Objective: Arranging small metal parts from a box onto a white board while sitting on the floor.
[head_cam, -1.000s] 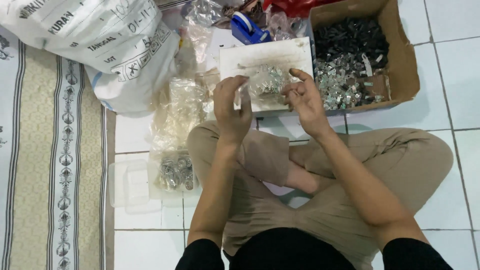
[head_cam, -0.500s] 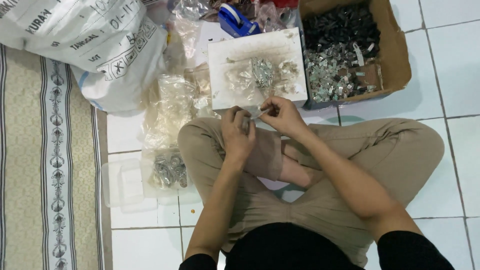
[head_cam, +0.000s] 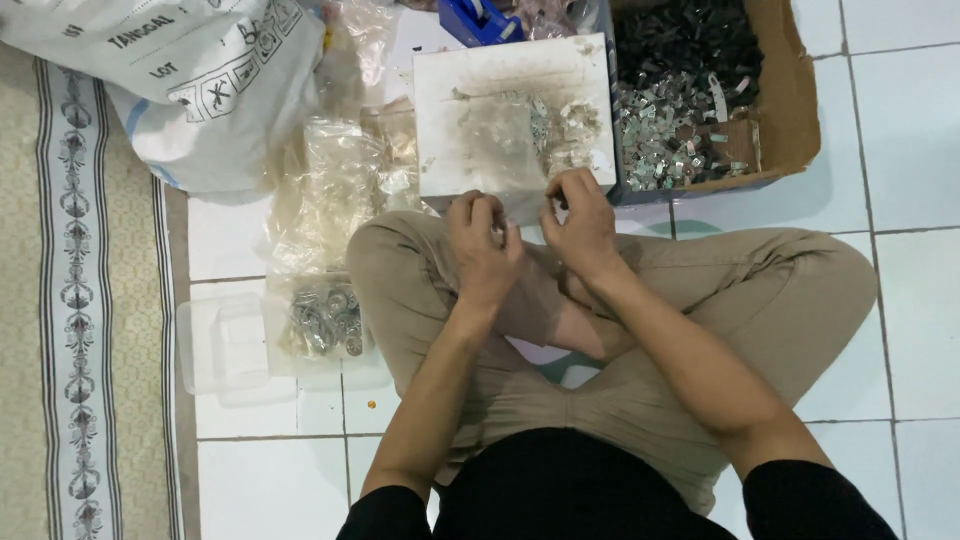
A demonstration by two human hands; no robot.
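The person sits cross-legged on a white tiled floor (head_cam: 900,300), in khaki trousers and a black top with black sleeves. Both forearms reach forward over the knees.

The left hand (head_cam: 482,245) is held above the left knee, fingers curled tightly inward, knuckles uppermost. What it grips is hidden by the fingers; it cannot be told from this view. The right hand (head_cam: 580,225) sits just beside it, fingers likewise bent in and pinched narrow toward the left hand. The two hands are close together, nearly touching, directly at the near edge of the soiled white rectangular board (head_cam: 480,110).

On that board lies a small heap of silvery metal parts under clear plastic film (head_cam: 550,125), toward its right half, just beyond the right hand.

To the person's left, on the floor beside the left knee, stands a clear plastic tub holding round metal pieces (head_cam: 322,320); a clear plastic lid (head_cam: 222,345) lies touching its left side. Beyond the tub is a pile of crumpled clear plastic bags (head_cam: 335,190).

Right of the board, touching its edge, stands a brown cardboard box of dark and silvery metal clips (head_cam: 790,120).

At the far edge, a blue tape dispenser (head_cam: 480,20) shows behind the board. Far left lies a large white woven sack with black print (head_cam: 220,80), resting partly on a beige patterned mat (head_cam: 70,300) along the left margin.
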